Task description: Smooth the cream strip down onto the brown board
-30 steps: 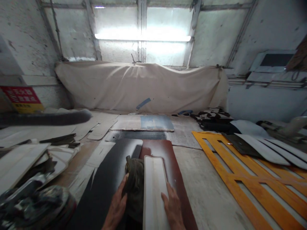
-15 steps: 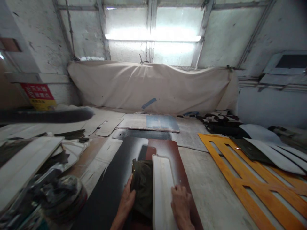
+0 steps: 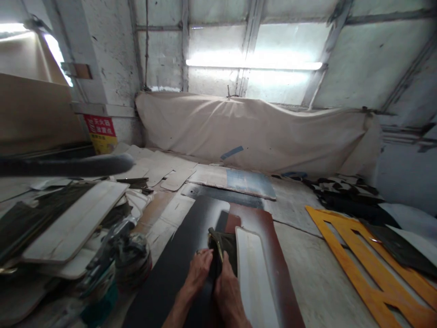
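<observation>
A dark olive fabric piece (image 3: 230, 242) with a brass-coloured zipper along its edge stands partly raised in front of me. My left hand (image 3: 197, 272) pinches the zipper edge from the left, fingers closed. My right hand (image 3: 228, 287) grips the same piece just right of the zipper, which shows between the two hands. Beside it lies a long white panel (image 3: 254, 273) with rounded corners, partly under or against the fabric; I cannot tell which. Beneath them are a black sheet (image 3: 174, 259) and a reddish-brown sheet (image 3: 283, 273).
On the left, white panels (image 3: 77, 218) and dark fabric are piled beside a spray gun (image 3: 114, 234) and a grimy can (image 3: 134, 264). An orange slotted frame (image 3: 358, 255) lies right. A dark blurred bar (image 3: 68, 165) juts in from the left. Beige cloth (image 3: 259, 132) hangs behind.
My right hand has left the white panel and moved left onto the fabric piece. The zipper edge is now parted between both hands. The view has turned left.
</observation>
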The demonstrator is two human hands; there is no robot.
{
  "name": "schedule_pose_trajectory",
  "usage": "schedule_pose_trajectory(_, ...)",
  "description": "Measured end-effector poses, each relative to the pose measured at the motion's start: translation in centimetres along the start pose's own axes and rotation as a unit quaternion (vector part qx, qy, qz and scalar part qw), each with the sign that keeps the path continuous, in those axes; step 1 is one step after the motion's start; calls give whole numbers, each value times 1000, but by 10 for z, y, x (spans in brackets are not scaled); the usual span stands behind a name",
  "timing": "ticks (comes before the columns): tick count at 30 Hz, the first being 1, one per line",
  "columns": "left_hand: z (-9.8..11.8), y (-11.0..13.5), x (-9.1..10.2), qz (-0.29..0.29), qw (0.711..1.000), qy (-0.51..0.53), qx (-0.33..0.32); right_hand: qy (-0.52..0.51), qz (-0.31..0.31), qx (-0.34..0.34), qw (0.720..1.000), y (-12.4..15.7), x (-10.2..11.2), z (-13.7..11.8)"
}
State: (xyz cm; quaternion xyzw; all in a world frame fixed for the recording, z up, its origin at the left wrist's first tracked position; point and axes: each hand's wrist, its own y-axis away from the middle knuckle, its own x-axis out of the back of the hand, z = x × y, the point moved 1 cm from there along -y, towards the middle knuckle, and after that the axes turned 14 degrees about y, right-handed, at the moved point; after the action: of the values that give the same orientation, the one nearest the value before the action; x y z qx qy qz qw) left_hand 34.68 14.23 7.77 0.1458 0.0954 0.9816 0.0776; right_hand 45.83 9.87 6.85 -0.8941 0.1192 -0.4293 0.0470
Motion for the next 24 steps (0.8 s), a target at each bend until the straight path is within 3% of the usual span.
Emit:
schedule_pose_trajectory(3,-14,6,1,49,989,-139,24,-187,33,-103,976,-6,20,40)
schedule_pose_trajectory(8,-20,6,-6,52,969,-243,12,-446,76,-258,854,-3,55,77)
schedule_pose_trajectory(10,-14,9,-5,46,966,-255,-5,-482,70,-274,829,0,60,76)
schedule_pose_trajectory(16,10,25,9,102,966,-224,-79,-510,62,-290,807,3,60,76)
schedule_pose_trajectory(24,32,-15,37,176,961,-193,-86,-506,33,-302,807,5,57,102)
